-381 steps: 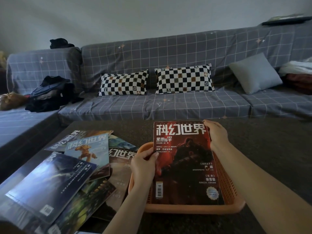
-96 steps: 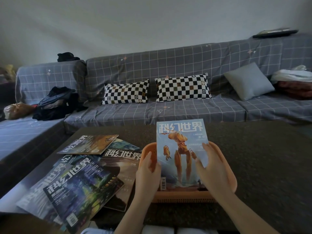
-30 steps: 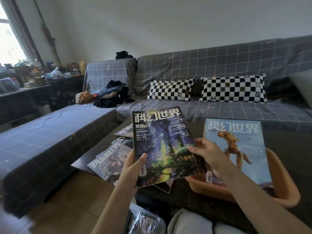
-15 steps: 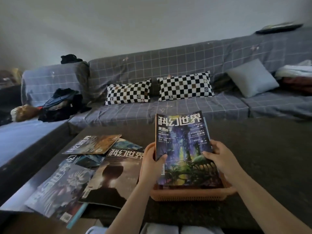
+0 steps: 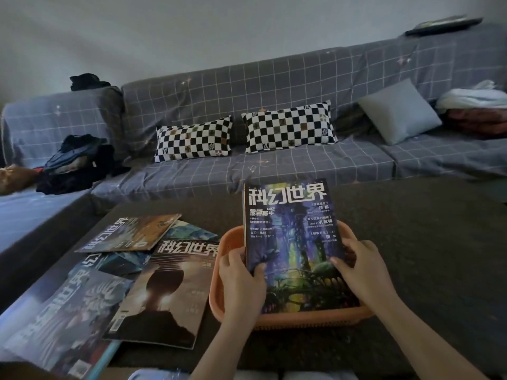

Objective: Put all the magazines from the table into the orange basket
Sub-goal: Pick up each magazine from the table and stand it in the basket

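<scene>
Magazine being set into basket; several left on table.

A spread of magazines [image 5: 131, 272] is seen lying on the table [image 5: 428, 242], left of the orange basket [image 5: 219, 270]. A purple magazine [image 5: 296, 248] is held over the basket, its edges pinched by the left hand [image 5: 241, 281] and right hand [image 5: 362, 272]. Others seem stacked beneath; the task is judged part done.

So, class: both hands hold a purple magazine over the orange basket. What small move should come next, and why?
Probably lower the purple magazine flat and let go. The left hand and right hand grip its lower edges, and it already sits over the orange basket, far end tilted up. Other magazines, like the brown one, wait on the table.
</scene>
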Available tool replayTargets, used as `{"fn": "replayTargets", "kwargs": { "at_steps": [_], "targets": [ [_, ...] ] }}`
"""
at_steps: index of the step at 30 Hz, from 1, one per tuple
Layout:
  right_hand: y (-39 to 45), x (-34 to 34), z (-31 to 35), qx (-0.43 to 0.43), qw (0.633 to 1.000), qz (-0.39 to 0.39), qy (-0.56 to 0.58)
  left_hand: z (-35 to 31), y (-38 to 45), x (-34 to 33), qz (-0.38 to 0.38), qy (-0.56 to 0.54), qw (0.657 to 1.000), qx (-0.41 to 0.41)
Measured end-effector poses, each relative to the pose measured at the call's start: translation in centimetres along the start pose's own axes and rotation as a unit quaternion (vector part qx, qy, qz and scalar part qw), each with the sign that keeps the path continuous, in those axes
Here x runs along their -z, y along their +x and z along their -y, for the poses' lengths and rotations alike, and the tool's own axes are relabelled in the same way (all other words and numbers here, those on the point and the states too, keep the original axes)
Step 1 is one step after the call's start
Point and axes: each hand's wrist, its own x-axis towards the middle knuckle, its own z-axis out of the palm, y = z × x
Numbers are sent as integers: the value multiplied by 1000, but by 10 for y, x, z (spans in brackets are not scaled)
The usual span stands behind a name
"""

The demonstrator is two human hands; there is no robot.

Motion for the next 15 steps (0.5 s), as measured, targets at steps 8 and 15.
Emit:
{"fn": "replayTargets", "kwargs": {
  "at_steps": [8, 15],
  "targets": [
    [22, 5, 10, -31, 986, 134, 96, 6, 37, 1, 133, -115, 974, 145],
    [51, -6, 16, -126, 895, 200, 378, 16, 74, 5, 245, -312, 885, 243]
  ]
}}
